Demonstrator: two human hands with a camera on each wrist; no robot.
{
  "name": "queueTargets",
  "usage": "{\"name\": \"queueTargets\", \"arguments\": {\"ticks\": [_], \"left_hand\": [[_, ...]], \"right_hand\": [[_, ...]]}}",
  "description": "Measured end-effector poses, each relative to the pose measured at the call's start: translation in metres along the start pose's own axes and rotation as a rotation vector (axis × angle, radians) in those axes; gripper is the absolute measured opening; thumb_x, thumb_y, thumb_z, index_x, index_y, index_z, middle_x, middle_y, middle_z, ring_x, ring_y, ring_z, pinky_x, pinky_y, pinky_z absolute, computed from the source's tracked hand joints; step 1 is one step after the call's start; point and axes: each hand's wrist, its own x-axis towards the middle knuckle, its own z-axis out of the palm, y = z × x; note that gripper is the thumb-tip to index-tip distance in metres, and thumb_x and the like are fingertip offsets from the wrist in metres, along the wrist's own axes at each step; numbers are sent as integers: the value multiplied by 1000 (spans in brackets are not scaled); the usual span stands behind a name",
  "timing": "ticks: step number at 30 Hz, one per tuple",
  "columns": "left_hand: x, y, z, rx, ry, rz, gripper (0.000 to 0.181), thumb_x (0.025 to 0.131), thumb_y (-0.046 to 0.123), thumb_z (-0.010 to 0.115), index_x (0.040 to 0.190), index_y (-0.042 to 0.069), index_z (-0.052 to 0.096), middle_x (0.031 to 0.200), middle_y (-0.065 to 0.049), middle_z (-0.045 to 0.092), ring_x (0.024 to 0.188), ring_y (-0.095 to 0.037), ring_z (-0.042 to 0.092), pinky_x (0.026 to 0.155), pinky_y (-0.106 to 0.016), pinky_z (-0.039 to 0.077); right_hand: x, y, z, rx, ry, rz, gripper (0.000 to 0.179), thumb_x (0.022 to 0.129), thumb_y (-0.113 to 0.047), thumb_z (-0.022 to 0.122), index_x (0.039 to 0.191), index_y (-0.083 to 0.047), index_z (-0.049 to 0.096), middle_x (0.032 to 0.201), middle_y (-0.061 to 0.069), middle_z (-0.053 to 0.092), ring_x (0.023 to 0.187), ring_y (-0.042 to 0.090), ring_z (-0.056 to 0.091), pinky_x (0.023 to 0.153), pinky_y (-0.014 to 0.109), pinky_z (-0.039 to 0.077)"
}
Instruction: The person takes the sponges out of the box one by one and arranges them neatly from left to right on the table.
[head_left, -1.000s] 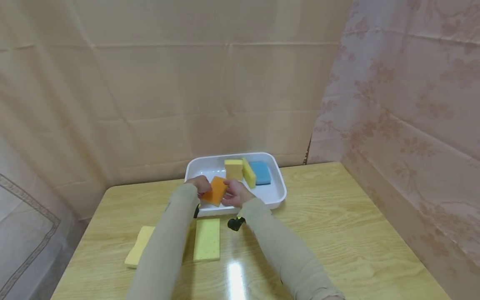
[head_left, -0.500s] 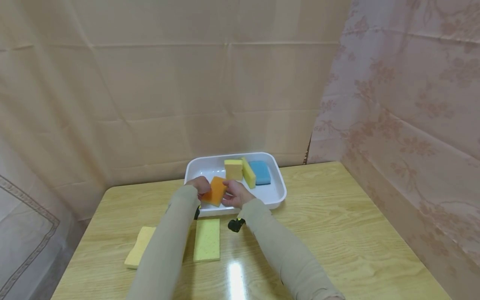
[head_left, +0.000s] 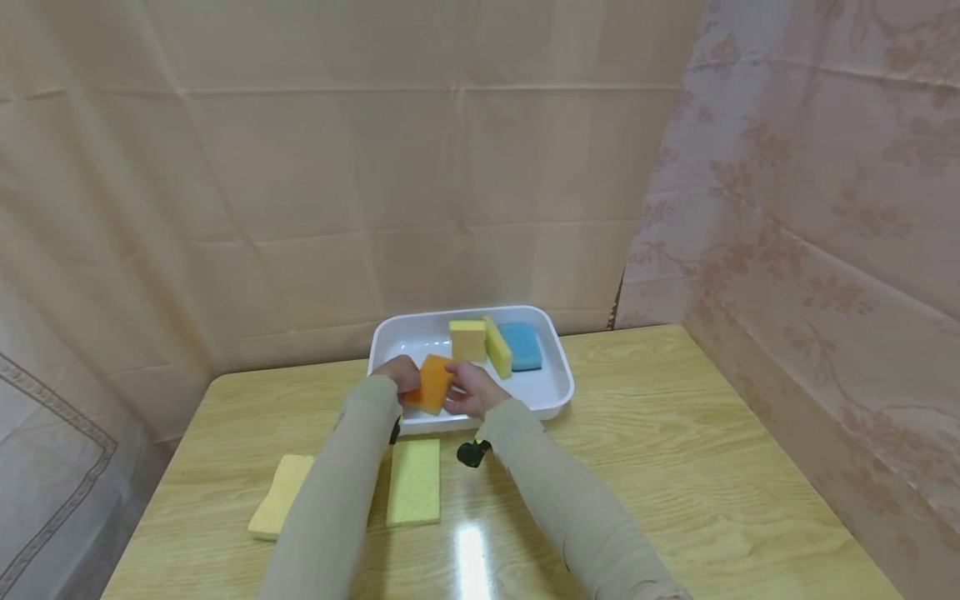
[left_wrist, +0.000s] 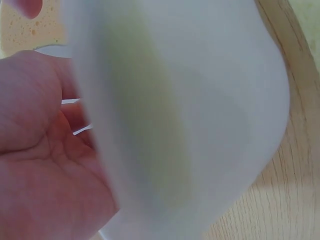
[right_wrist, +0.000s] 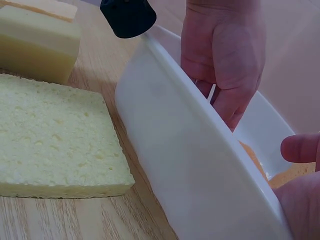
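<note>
An orange sponge [head_left: 432, 385] sits low in the front left part of a white tray [head_left: 551, 392], between the two hands. My left hand [head_left: 397, 373] reaches over the tray's front wall and grips the sponge's left side with curled fingers. On the right side, my right hand [head_left: 474, 390] pinches the sponge's edge, thumb on top. In the left wrist view the tray wall hides much of the left hand [left_wrist: 45, 145], and part of the sponge [left_wrist: 32, 27] shows behind it. The right wrist view has the right thumb [right_wrist: 300, 148] over the sponge [right_wrist: 297, 172].
Deeper in the tray, a yellow sponge [head_left: 468, 342] stands upright, another yellow sponge [head_left: 498, 348] leans beside it, and a blue sponge [head_left: 521, 347] lies at right. On the table [head_left: 675, 467] are a flat yellow-green sponge [head_left: 414, 483] and a pale yellow sponge [head_left: 281, 497].
</note>
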Motion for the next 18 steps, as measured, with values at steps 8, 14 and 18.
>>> {"name": "queueTargets", "arguments": {"ticks": [8, 14, 18], "left_hand": [[-3, 2, -2, 33, 7, 23, 16, 92, 8, 53, 78, 4, 60, 63, -4, 50, 48, -13, 43, 44, -23, 38], [-9, 2, -7, -69, 12, 42, 11, 84, 8, 57, 76, 2, 61, 73, -8, 60, 57, -17, 54, 51, -24, 46], [-10, 3, -10, -209, 42, 56, 19, 89, 11, 59, 99, -4, 66, 92, -12, 66, 69, -21, 66, 63, -29, 58]], "right_hand": [[-1, -3, 0, 3, -24, 11, 47, 103, -17, 55, 146, -4, 43, 148, 16, 46, 131, 30, 45, 109, 41, 43], [-7, -11, 0, -7, -26, 27, 61, 103, -19, 56, 153, 3, 29, 153, 19, 35, 133, 30, 44, 111, 38, 42], [-11, -16, 1, -18, -59, 8, 61, 105, -20, 53, 153, 4, 26, 153, 20, 35, 135, 32, 45, 110, 42, 43]]}}
